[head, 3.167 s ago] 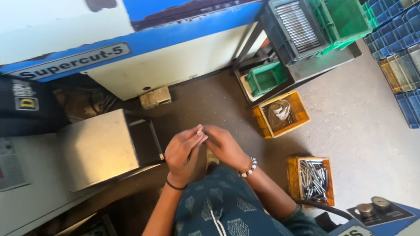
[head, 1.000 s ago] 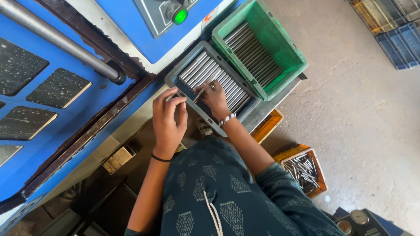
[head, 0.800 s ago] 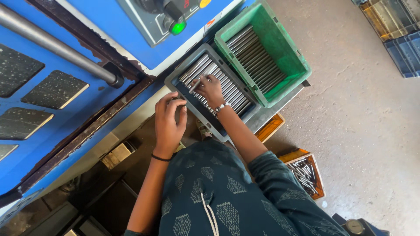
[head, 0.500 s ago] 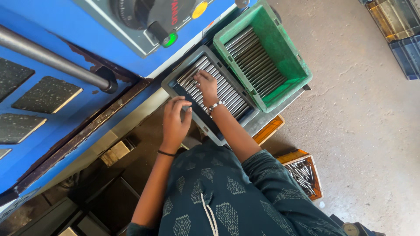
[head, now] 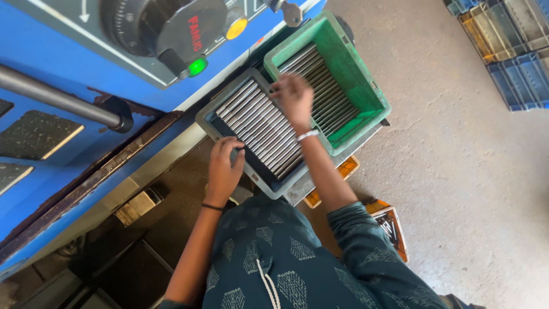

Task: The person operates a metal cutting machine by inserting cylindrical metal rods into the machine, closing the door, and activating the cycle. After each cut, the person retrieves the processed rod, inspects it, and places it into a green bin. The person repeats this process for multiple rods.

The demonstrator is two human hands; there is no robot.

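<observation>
A grey tray [head: 201, 119] filled with shiny steel rods [head: 260, 129] sits on a ledge below a blue machine. Beside it on the right stands a green crate [head: 359, 74] holding more steel rods [head: 323, 86]. My left hand [head: 223, 166] curls over the tray's near rim. My right hand [head: 294, 100] is blurred; it hovers at the tray's far end, right by the green crate's wall, with its fingers down on the rods. Whether it holds a rod is unclear. A white bracelet is on my right wrist.
The blue machine panel carries a black dial [head: 166, 28], a lit green button [head: 197, 67] and a yellow button [head: 235, 27]. A steel bar [head: 57, 100] juts out at left. Orange boxes of metal parts [head: 392, 226] lie on the concrete floor; stacked crates [head: 503, 40] stand at top right.
My right hand has slid along the rods from the tray's middle toward the green crate. My left hand has stayed at the tray's near rim. The view has moved closer.
</observation>
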